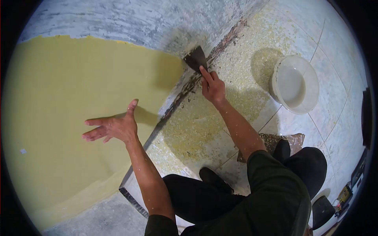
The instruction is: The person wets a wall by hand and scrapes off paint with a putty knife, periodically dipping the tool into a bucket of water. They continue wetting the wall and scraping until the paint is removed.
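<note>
Left hand: yours is spread wide, fingers to the left, over the yellow coat; contact cannot be told.
Right hand: the nearer one to the scraper, your fingers wrapped round its handle, index finger laid along it.
Scraper place: just beyond your right hand, by the coat's right end.
Scraper axis: slants far and left, wide end toward the grey wall.

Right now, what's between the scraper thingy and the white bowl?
The head view shows a brownish strip near the scraper, then scattered yellowish flakes and a round shadow beside the bowl.
</note>
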`<state>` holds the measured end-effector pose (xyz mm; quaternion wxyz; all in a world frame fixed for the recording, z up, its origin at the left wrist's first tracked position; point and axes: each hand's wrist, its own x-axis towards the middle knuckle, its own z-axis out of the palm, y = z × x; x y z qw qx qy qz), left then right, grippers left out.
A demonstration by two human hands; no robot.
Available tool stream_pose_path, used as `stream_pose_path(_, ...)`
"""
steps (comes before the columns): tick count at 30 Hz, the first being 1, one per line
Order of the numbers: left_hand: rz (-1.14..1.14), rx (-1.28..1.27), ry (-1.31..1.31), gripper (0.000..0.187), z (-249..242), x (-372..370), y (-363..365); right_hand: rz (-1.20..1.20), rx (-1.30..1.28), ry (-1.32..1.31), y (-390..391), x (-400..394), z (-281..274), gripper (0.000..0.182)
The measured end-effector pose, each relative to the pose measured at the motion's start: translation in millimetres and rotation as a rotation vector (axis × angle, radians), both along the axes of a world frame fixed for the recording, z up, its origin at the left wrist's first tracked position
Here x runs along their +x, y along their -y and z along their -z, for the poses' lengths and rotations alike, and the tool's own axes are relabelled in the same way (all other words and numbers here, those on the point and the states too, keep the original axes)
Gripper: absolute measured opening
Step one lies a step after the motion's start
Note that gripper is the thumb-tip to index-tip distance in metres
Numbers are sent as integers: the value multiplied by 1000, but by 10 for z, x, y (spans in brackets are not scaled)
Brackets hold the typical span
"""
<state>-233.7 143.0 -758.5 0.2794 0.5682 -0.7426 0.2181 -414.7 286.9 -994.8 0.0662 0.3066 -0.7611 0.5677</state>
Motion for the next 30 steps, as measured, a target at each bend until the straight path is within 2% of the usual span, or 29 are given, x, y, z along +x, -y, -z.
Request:
stream_pose_path(5,-4,-12,0,167,-56,-38,-32,-15,24,-40,-179,66,403,51)
stream_pose_path(16,-71,62,-11,169,-72,-56,-49,-56,116,-114,-199,-82,238,53)
stream_pose_path(19,-25,7,15,169,-69,-35,-46,-70,83,-120,-167,-151,224,55)
stream_pose_path(24,-40,22,-21,169,-4,-38,-18,-123,190,-108,-272,-188,148,55)
stream_pose_path(30,-2,10,-35,170,-99,-74,-19,-114,105,-145,-170,-188,404,56)
